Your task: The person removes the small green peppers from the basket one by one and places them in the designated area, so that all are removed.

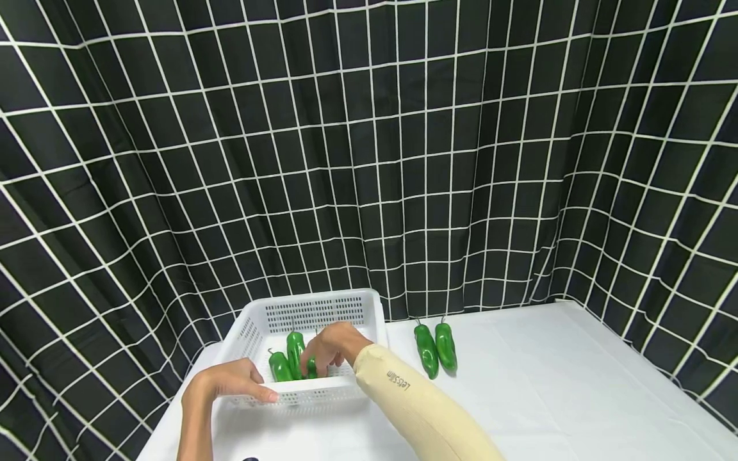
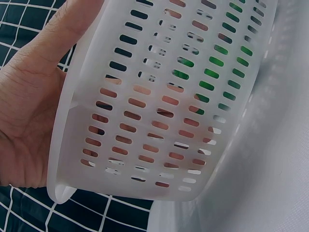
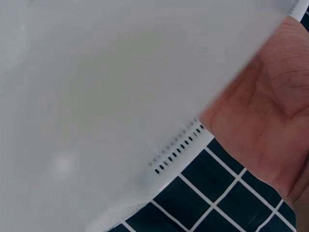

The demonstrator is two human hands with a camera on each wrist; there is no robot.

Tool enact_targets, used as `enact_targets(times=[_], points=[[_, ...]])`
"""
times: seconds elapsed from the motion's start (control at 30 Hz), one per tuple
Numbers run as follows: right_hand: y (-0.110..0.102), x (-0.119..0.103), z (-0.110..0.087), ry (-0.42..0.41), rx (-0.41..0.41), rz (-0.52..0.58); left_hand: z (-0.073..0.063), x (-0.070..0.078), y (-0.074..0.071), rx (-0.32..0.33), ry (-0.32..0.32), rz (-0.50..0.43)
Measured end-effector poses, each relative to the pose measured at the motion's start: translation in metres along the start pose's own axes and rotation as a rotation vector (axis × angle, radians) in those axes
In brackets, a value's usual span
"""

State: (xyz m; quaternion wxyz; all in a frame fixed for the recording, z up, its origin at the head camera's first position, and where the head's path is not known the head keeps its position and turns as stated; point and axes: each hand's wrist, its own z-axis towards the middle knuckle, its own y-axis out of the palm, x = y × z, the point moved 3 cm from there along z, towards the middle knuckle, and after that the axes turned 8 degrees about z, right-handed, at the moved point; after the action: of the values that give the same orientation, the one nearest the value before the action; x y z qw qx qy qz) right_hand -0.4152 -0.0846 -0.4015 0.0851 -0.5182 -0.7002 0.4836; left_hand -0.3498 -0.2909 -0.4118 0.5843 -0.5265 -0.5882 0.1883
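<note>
The right hand (image 1: 330,346) reaches into the white basket (image 1: 317,385) at the left of the desk (image 1: 519,384), its fingers curled round a green pepper (image 1: 312,367) by the near wall. Two more peppers (image 1: 295,349) lie inside, just left of it. The left hand (image 1: 230,378) grips the basket's near-left rim; only the left wrist view shows skin and green through the wall's slots. The right wrist view shows the palm but hides the fingertips behind a blurred pale surface. Two loose peppers (image 1: 446,346) lie right of the basket.
</note>
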Motion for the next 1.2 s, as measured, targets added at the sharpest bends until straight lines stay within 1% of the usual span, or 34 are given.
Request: enact_targets(times=[0.1,0.23,0.33,0.43,0.5,0.67,0.77,0.97,1.0,1.1,1.2], points=[[0.002,0.001,0.001,-0.030,0.003,0.026,0.000,-0.001,0.000,-0.003,0.014,-0.012],[0.005,0.002,0.002,-0.058,0.006,0.029,0.001,-0.002,0.001,-0.009,0.029,-0.043],[0.006,0.003,0.001,-0.080,0.009,0.010,0.003,-0.002,0.003,-0.013,0.027,-0.053],[0.005,0.005,-0.002,-0.096,0.031,0.015,0.003,-0.001,0.004,-0.014,0.021,-0.052],[0.005,0.006,-0.004,-0.092,0.052,0.029,0.002,-0.001,0.003,-0.014,0.017,-0.046],[0.003,0.009,-0.010,-0.089,0.124,0.056,0.001,-0.001,0.001,-0.014,0.021,-0.039],[0.001,0.009,-0.015,-0.112,0.168,0.064,-0.001,-0.001,0.000,-0.015,0.029,-0.033],[-0.006,0.012,-0.029,-0.116,0.298,0.080,0.000,-0.003,0.000,-0.011,0.031,-0.012],[-0.007,0.013,-0.031,-0.122,0.324,0.065,0.000,-0.003,0.000,-0.012,0.030,-0.011],[-0.011,0.014,-0.042,-0.180,0.415,0.027,0.001,-0.003,0.000,-0.011,0.027,-0.013],[-0.015,0.016,-0.058,-0.245,0.518,0.041,0.001,-0.002,0.000,-0.011,0.030,-0.017]])
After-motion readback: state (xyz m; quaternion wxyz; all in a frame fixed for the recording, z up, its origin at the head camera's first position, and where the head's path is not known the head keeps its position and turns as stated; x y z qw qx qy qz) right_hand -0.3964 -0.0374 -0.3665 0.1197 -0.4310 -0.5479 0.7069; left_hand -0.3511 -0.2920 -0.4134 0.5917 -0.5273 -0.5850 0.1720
